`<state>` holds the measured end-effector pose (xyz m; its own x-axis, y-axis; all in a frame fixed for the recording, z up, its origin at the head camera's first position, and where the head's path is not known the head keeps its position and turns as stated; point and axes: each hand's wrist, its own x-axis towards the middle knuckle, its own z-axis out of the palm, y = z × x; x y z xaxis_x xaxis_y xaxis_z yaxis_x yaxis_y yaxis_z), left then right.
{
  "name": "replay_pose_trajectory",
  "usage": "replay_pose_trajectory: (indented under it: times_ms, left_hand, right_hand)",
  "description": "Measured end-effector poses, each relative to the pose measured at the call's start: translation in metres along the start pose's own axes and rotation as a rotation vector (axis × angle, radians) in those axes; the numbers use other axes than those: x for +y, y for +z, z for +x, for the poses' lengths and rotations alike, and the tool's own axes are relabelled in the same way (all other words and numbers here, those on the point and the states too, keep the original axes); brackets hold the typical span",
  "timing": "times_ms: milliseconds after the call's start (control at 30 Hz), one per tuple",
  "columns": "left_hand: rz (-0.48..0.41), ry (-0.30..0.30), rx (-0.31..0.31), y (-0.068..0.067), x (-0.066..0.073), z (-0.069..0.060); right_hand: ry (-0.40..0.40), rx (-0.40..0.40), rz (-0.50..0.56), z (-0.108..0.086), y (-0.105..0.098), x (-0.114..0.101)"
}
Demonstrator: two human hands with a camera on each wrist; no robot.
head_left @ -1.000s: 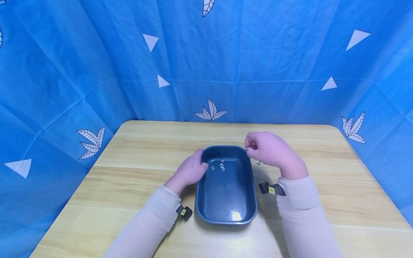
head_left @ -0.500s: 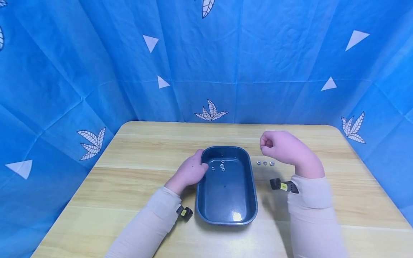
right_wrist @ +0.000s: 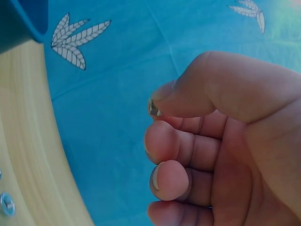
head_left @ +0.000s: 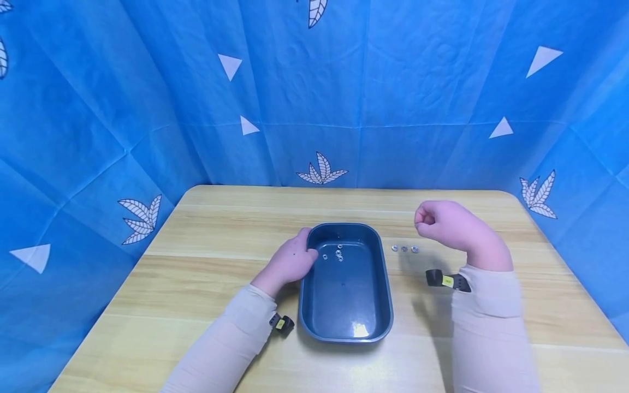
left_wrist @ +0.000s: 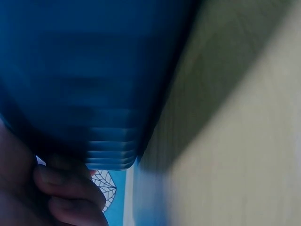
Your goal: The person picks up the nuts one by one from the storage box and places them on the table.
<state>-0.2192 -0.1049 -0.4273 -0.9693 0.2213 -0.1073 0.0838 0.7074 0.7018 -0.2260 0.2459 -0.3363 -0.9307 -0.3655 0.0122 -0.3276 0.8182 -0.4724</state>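
Note:
The blue tray holds several small metal nuts near its far end. My left hand grips the tray's left rim, thumb over the edge; in the left wrist view its curled fingers lie beside the tray's outer wall. Raised over the table right of the tray, my right hand has its fingers curled. The right wrist view shows a small metal nut pinched between thumb and forefinger. Three nuts lie in a row on the table between tray and right hand.
The wooden table reaches back to a blue patterned cloth hanging behind and at both sides. Each wrist wears a black strap with a small camera, the left one close to the tray's side.
My right hand has moved right, away from the tray's far right corner, uncovering more of the nuts on the table. The left hand and the tray have stayed put.

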Motion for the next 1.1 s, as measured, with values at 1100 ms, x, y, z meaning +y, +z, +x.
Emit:
replay_pose_trajectory:
  times_ms: [1100]
  left_hand:
    - [-0.001,0.002,0.006,0.003,-0.003,0.003]
  right_hand:
    - [0.124,-0.175,0.087,0.005,0.023,0.052]
